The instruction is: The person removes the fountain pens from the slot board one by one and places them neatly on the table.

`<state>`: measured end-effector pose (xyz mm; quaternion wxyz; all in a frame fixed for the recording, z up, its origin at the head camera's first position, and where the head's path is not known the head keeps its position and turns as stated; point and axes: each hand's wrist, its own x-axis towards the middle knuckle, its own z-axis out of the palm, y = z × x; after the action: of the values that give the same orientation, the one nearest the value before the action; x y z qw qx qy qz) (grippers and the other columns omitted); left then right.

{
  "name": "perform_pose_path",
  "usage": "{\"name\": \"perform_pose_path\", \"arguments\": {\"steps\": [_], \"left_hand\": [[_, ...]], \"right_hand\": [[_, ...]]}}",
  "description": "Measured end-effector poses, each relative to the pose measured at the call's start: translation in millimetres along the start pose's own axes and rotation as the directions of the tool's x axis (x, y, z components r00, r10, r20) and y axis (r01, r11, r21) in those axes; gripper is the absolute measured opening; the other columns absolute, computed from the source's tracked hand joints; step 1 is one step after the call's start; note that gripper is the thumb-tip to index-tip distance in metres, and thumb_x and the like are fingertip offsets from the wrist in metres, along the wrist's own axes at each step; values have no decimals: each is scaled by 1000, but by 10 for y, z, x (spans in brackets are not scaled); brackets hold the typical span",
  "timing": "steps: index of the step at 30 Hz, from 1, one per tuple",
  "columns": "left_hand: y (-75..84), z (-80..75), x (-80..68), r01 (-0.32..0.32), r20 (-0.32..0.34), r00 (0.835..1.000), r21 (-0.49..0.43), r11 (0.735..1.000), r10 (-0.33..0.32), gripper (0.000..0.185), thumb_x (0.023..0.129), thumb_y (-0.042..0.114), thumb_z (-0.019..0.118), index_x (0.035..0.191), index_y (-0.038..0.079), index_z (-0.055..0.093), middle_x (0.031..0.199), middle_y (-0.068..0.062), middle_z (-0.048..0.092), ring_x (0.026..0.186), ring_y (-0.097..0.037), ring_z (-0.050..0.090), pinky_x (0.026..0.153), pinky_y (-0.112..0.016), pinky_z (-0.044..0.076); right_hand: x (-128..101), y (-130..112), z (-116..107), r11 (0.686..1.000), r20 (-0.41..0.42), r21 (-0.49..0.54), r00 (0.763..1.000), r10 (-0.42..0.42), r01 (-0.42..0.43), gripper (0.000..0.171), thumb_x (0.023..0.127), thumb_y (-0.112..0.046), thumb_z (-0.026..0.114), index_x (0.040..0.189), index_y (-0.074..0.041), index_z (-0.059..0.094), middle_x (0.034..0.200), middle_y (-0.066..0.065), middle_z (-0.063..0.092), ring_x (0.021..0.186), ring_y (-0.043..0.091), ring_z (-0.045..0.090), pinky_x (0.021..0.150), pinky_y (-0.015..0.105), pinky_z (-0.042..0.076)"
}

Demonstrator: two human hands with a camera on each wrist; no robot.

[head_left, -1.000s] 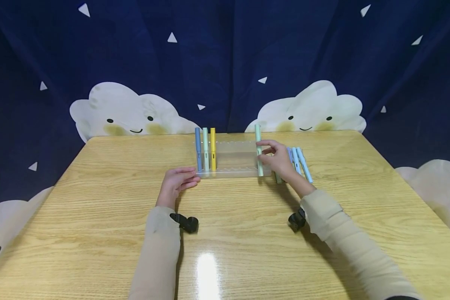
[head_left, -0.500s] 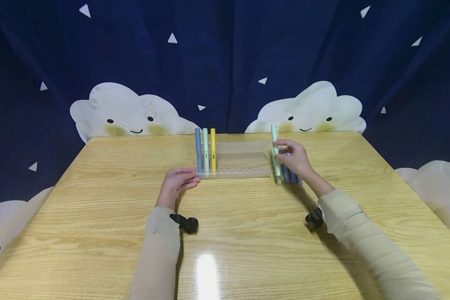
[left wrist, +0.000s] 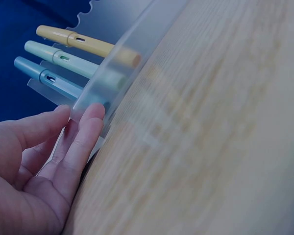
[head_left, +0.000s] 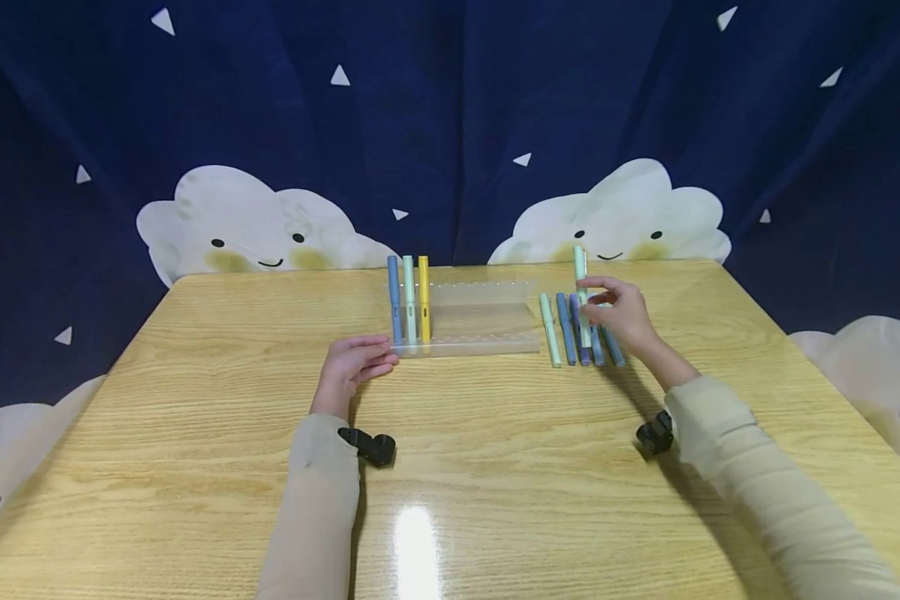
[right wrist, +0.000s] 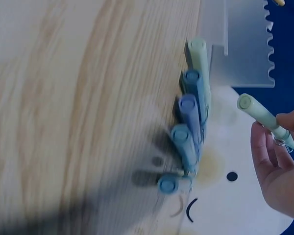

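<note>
A clear plastic pen rack (head_left: 487,343) stands on the table with a blue pen (head_left: 394,300), a light green pen (head_left: 409,300) and a yellow pen (head_left: 424,300) leaning in its left slots. My left hand (head_left: 354,367) pinches the rack's front left corner between thumb and fingers (left wrist: 83,137). With thumb and fingertips my right hand (head_left: 621,315) holds another light green pen (head_left: 580,271) upright, raised over a row of lying pens. That row, right of the rack, has a light green pen (head_left: 550,331), a blue pen (head_left: 566,329), a purple pen (right wrist: 188,110) and more blue ones.
The wooden table (head_left: 480,450) extends around the rack. Behind it hangs a dark blue curtain (head_left: 450,125) with clouds and white triangles. A small black camera (head_left: 371,447) sits on the left wrist and another black camera (head_left: 655,433) on the right.
My right hand has moved right with the light green pen, from the rack's right end to above the lying pens. The left hand stays at the rack's corner.
</note>
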<state>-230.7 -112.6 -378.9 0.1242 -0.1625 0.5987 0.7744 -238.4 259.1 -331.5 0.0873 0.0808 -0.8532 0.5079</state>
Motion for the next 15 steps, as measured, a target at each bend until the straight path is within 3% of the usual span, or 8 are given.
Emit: {"name": "perform_pose_path", "arguments": {"steps": [10,15], "left_hand": [[5,0,-12,0,-7,1000,8,1000,0,30,87,-6,52,116,-11,51,68,-8,64,63,-17,65,64,-27,55],[9,0,-16,6,-8,1000,10,1000,-6,31,87,-6,53,117,-10,51,69,-8,64,63,-17,65,63,-27,55]], "right_hand": [[-20,117,-256,994,12,-42,994,106,-106,36,85,7,54,120,9,48,104,28,50,68,8,55,60,28,55],[-10,215,-363,989,26,-51,989,142,-141,37,85,4,54,121,10,46,110,29,49,69,6,55,64,29,55]]}}
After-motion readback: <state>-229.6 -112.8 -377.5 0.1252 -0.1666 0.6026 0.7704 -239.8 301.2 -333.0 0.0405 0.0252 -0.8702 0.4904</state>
